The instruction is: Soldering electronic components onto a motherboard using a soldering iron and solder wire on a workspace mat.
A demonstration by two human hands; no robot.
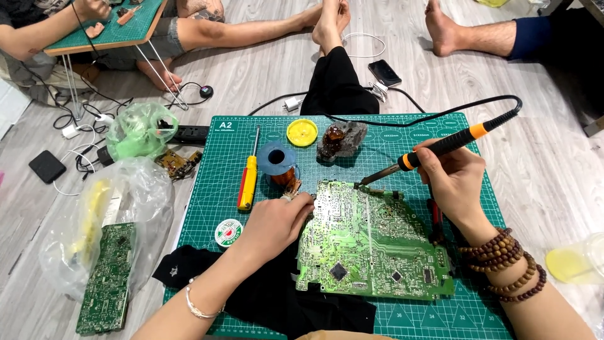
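Observation:
A green circuit board [371, 242] lies solder side up on a green cutting mat [402, 141]. My right hand [450, 182] grips a black and orange soldering iron [440, 148], whose tip touches the board's top edge near its left corner. My left hand [277, 220] rests at the board's left edge, fingers pinched on what looks like a thin strand of solder; the strand is too small to be sure. A spool of copper braid [280, 165] stands just above that hand.
On the mat lie a red and yellow screwdriver [248, 179], a yellow lid [302, 132], an amber lump in foil [340, 141], a small round tin [228, 232] and black cloth [277, 296]. Plastic bags and another circuit board [104, 277] sit left. Other people's legs and a small table [107, 28] are beyond.

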